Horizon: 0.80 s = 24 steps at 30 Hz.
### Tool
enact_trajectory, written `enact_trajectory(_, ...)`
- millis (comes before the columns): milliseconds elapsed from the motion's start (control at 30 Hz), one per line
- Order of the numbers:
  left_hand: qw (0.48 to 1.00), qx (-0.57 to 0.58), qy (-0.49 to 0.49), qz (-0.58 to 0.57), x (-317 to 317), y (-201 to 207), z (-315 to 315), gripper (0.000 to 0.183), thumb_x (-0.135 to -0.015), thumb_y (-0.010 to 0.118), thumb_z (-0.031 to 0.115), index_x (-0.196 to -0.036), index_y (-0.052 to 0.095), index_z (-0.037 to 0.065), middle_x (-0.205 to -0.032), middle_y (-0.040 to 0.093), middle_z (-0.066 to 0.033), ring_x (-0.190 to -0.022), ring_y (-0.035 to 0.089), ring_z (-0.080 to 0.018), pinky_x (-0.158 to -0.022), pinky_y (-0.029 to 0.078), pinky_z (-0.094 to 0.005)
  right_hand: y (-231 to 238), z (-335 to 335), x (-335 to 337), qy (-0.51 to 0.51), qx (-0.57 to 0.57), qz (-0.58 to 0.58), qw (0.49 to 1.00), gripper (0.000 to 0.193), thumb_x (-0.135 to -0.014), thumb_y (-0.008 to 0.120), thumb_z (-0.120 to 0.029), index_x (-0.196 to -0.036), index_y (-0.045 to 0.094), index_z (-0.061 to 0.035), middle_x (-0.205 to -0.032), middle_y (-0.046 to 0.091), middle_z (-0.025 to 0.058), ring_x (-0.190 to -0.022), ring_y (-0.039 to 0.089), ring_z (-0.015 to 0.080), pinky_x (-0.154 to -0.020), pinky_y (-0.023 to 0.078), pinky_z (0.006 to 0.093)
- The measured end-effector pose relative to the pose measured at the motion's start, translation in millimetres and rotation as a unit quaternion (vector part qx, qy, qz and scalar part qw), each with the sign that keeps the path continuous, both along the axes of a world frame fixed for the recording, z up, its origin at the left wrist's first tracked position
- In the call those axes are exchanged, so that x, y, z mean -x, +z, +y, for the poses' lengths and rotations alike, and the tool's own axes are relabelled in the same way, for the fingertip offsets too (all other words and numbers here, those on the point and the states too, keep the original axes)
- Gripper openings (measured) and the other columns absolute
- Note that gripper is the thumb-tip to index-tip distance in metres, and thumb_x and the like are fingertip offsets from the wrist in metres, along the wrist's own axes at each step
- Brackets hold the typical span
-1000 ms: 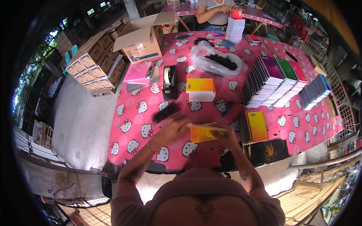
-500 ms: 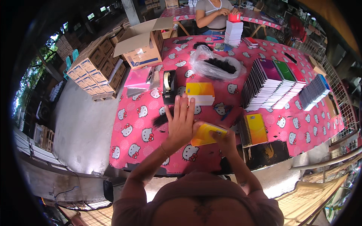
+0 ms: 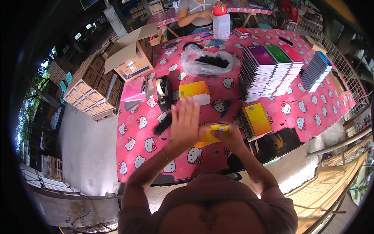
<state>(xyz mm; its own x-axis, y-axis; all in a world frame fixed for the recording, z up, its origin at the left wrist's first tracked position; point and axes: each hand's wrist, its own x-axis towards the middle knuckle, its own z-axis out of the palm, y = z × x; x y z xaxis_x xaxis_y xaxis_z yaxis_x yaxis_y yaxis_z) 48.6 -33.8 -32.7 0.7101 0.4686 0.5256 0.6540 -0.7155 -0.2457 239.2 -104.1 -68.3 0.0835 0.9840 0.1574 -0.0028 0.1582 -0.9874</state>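
A small yellow notebook lies tilted low over the near part of the table. My right hand grips its right side, thumb on the cover. My left hand stands upright at its left edge, fingers stretched out and thumb reaching toward the cover. Just beyond is a stack of yellow-covered pads. To the right of my right hand sit yellow spiral notebooks with dark coils. A bundle of thin black strands rests left of my left hand. Blue-handled pliers lie beyond my right hand.
A black tape dispenser stands at left, beside pink sheets. Farther back are a plastic bag of black material and an open carton. Tall spiral notebook stacks fill the right. A co-worker handles red-topped pads across the table.
The view has shifted, so the table's things sit farther left and higher. The notebook in my right hand is tipped more steeply. My left hand stays stretched out beside it.
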Motion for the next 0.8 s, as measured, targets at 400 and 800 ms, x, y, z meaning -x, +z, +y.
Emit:
enact_trajectory(400,0.984,0.011,-0.095,0.147,14,-39,-46,0.08,-0.095,0.046,0.057,-0.146,0.038,-0.004,-0.152,0.038,-0.0238,-0.145,0.032,-0.0358,-0.116,0.02,-0.0593,-4,0,6,0.007,-0.006,0.019,1.0,0.031,-0.087,0.067,-0.01,-0.117,0.068,-0.0023,-0.096,0.074,0.0077,-0.086,0.068,0.0114,-0.076,0.054,0.0292)
enact_trajectory(800,0.988,0.104,-0.117,0.003,-29,7,-10,0.079,-0.096,0.048,0.057,-0.145,0.038,-0.003,-0.151,0.039,-0.0242,-0.143,0.036,-0.0366,-0.118,0.017,-0.0557,-4,9,6,-0.056,-0.05,-0.054,0.996,0.045,-0.087,0.067,-0.006,-0.132,0.058,-0.0022,-0.103,0.071,0.0047,-0.092,0.062,0.0064,-0.081,0.052,0.028)
